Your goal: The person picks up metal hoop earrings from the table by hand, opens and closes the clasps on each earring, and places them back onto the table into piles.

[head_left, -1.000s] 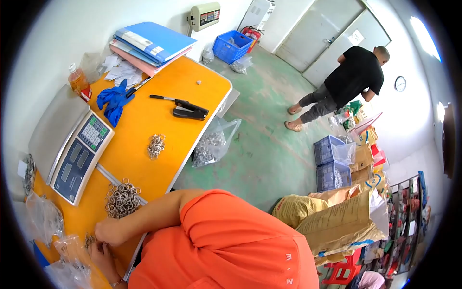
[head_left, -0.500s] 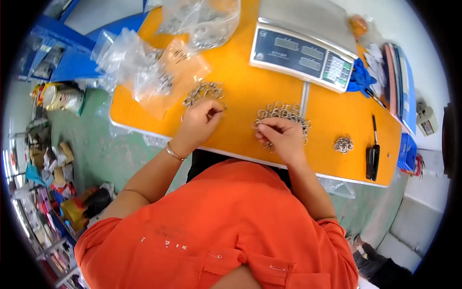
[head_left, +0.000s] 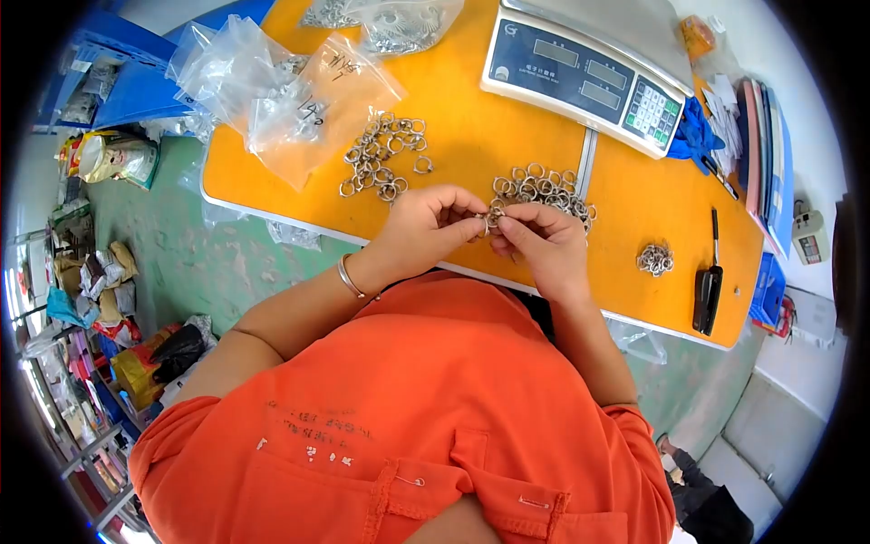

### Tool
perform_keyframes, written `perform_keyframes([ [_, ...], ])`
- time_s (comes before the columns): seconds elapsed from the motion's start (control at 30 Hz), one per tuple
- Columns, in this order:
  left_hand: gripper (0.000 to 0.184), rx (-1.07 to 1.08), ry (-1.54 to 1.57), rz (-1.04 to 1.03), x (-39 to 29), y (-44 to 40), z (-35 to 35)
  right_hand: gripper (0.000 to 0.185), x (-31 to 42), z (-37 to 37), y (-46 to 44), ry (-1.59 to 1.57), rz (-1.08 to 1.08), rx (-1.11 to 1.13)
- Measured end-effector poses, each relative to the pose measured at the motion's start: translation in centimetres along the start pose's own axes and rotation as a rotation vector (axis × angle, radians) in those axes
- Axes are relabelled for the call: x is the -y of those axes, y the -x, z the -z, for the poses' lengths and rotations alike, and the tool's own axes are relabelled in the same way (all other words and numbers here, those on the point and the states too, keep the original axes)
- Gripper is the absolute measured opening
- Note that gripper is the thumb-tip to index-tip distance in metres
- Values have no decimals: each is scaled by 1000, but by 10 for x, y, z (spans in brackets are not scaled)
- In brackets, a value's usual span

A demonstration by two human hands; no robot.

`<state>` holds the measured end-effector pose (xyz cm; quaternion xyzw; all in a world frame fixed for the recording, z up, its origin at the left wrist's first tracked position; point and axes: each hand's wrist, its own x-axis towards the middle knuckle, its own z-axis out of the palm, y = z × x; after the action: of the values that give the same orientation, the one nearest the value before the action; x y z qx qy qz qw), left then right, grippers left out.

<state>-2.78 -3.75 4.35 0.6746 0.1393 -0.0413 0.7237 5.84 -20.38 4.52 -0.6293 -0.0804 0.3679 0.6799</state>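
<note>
Got metal rings [head_left: 490, 219] pinched between my left hand [head_left: 426, 227] and right hand [head_left: 555, 249], three piles [head_left: 542, 189] loose on the tabletop [head_left: 462, 122].

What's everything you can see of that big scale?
The scale sits flat on the orange table. Its body is whitish, with a shiny grey top plate that looks like metal and runs out of the picture. The blue front panel has three grey windows, with no readable numbers, and a keypad with green and white buttons. A blue glove lies by the keypad corner; I can't tell if they touch.
</note>
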Motion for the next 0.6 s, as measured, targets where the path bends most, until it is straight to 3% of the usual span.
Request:
perform_keyframes([
  [0.13, 15, 8, 111, -63, -2, 4, -5, 9, -2, 4, 1, -160, -64, 85],
  [0.2, 13, -28, 157, 26, -8, 6, -4, 9, -6, 6, 1, -228, -88, 115],
  [0.27, 13, -35, 147, 38, -7, 7, -4, 9, -7, 8, 2, -232, 38, 153],
  [0.4, 15, -37, 136, -26, 1, 6, -2, 10, -1, 15, 5, -187, 78, 90],
  [0.5, 17, -52, 144, -82, 6, 5, 0, 11, -2, 36, 3, -3, 213, -21],
  [0.57, 19, -61, 140, -95, 9, 6, 1, 14, -2, 47, 1, 571, 348, -274],
  [0.6, 21, -64, 147, -92, 10, 6, 0, 15, 1, 49, 1, 690, 333, -295],
])
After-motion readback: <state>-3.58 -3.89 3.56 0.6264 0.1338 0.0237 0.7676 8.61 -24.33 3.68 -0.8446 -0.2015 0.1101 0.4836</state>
